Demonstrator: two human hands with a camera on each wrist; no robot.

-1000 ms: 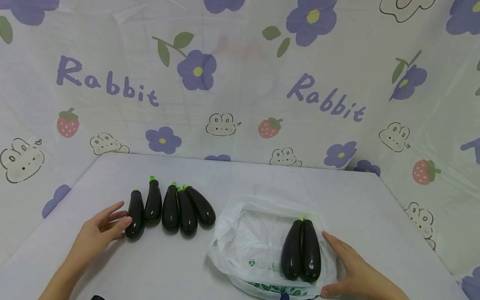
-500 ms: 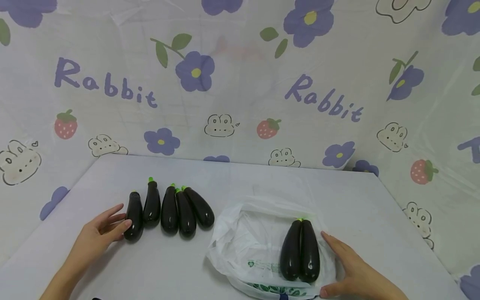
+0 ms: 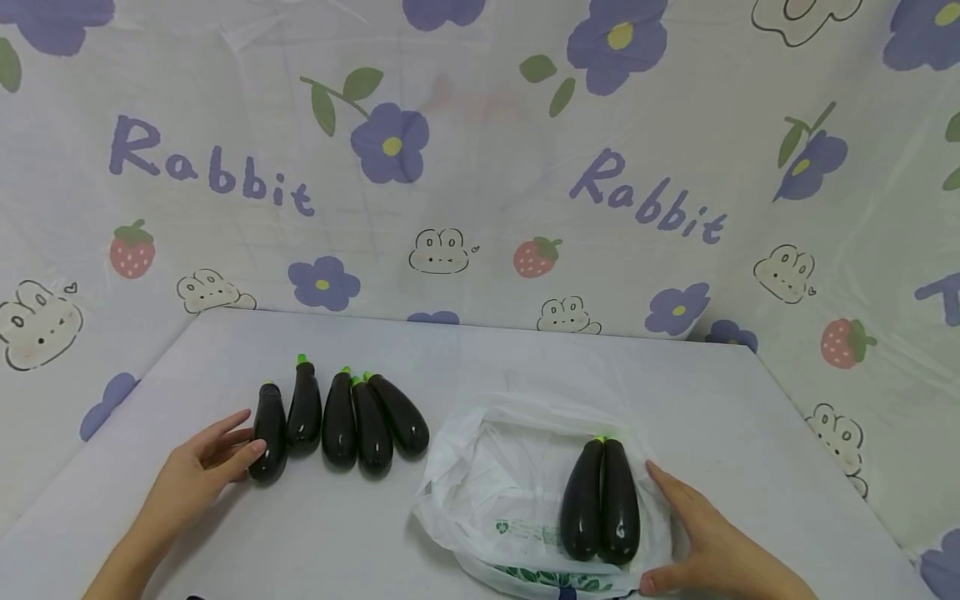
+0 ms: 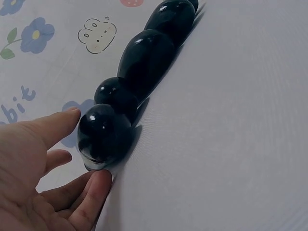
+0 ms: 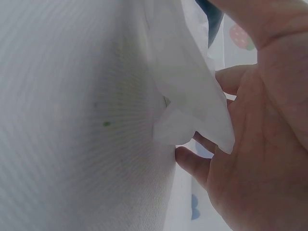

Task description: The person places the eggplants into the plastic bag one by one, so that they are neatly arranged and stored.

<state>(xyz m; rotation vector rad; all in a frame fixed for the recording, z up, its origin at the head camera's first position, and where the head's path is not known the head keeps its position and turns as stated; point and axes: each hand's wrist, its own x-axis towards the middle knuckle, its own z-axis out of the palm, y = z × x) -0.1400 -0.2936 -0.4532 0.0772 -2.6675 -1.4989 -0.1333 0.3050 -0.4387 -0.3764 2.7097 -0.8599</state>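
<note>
My left hand (image 3: 197,477) is at the leftmost of several glossy dark eggplants, with the thumb tip against the near side of that eggplant (image 3: 268,433). In the left wrist view the rounded end of the eggplant (image 4: 103,134) lies between the thumb and the other fingertips, which are spread and not wrapped round it. A white plastic bag (image 3: 465,492) with green print lies flattened at centre right. Two eggplants (image 3: 600,500) lie side by side on it. My right hand (image 3: 705,537) rests at the bag's right edge, thumb and fingers spread along the plastic (image 5: 192,86).
The other eggplants (image 3: 356,425) lie in a loose row just right of my left hand, green stems pointing away. A white table (image 3: 510,354) bears everything. Behind it hangs a cloth (image 3: 480,167) printed with flowers, rabbits and strawberries.
The head view has shifted very slightly. Both hands keep nearly the same place, the left edging a touch closer to the leftmost eggplant; the eggplants and bag stay put.
</note>
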